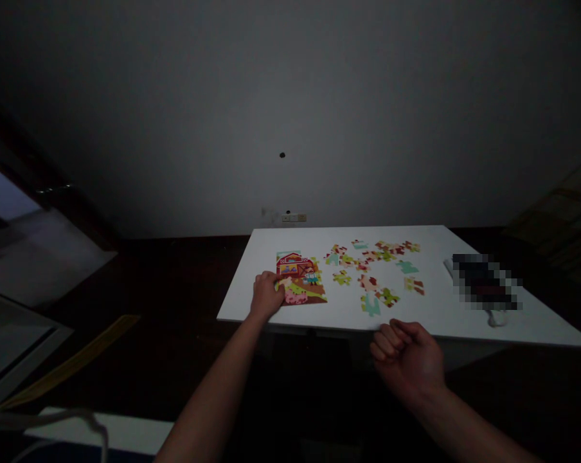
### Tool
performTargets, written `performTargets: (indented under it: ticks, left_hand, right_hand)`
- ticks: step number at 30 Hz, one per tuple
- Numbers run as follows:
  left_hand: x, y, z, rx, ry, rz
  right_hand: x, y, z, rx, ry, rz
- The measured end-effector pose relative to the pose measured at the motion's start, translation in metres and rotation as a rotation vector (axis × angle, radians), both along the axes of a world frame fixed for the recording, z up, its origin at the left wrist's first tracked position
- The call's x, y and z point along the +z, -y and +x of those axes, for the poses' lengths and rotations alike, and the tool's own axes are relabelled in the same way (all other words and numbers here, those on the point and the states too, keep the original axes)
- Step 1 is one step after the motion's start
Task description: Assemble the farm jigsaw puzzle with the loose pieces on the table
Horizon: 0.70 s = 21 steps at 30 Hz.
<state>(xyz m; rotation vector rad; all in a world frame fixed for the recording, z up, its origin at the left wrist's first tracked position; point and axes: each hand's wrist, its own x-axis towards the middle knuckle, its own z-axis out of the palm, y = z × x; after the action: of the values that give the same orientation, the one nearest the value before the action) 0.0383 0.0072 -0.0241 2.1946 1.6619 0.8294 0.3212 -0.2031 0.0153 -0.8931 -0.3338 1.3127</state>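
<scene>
1. Resting the left hand (267,292) on the left edge of a partly joined puzzle (300,276), with bent fingers over its lower part; impossible to tell a pinch from a plain touch

2. Curling the right hand (409,357) into a loose fist at the front edge of the white table (242,276); too dim to make out anything inside the fist

3. Keeping the puzzle flat on the left part of the table, near the front edge; showing a red barn at the top, a small figure to the right, pink shapes at the bottom

4. Seeing loose pieces (387,255) strewn to the right of the puzzle, bunched mostly toward the far side

5. Noting a blue-and-green piece (371,305) nearer the front edge, and a brown-and-cream piece (414,285) farther right

6. Finding a pixelated dark object (486,283) toward the table's right end, with a white cord-like thing (497,319) just in front

7. Facing a grey wall (290,96) beyond the table, with a socket strip (294,218) low down
</scene>
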Motion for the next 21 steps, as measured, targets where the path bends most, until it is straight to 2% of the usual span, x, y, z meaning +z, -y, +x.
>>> performTargets:
  ticks: [6,13,17,21]
  left_hand:
    - [0.004,0.004,0.002,-0.016,-0.053,0.009]
    - [0.005,0.007,0.004,-0.014,-0.103,0.011]
    - [0.005,0.008,0.006,-0.012,-0.132,0.023]
    - [0.009,0.012,0.008,-0.011,-0.176,0.030]
  right_hand:
    - [0.008,0.000,-0.008,-0.018,0.018,-0.032]
    - [0.015,-0.002,-0.014,-0.038,0.008,0.015]
    - [0.008,-0.005,-0.013,-0.109,0.030,-0.048]
    - [-0.009,-0.008,-0.005,-0.149,0.159,-0.092]
